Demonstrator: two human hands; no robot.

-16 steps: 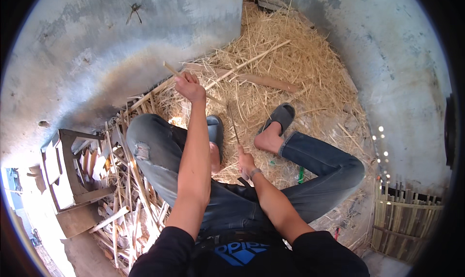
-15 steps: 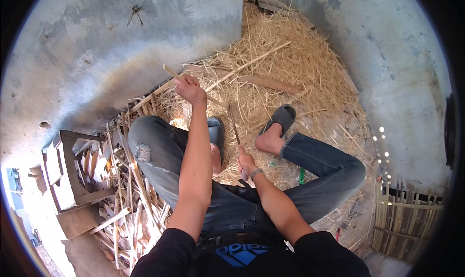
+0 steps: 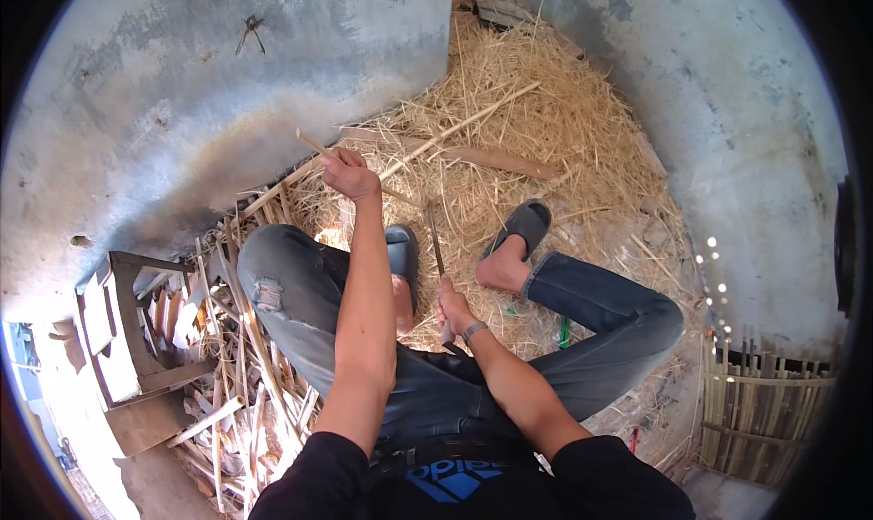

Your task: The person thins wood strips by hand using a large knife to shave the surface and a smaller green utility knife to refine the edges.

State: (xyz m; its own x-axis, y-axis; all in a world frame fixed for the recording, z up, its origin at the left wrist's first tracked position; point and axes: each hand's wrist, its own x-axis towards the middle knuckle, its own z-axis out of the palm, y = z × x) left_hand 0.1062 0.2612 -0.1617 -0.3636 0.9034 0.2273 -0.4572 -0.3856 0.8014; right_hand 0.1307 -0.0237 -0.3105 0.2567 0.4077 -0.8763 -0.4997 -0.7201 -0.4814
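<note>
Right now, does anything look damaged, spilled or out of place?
Two things: the jeans show a pale, frayed tear at the left knee, and the wall on the left is blotched brown, uneven against its grey. Nothing looks odd about the stick in the left hand.

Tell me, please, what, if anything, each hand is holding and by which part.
The left hand holds a thin stick partway along, both ends projecting; the right hand holds a long, knife-like tool by its handle.
</note>
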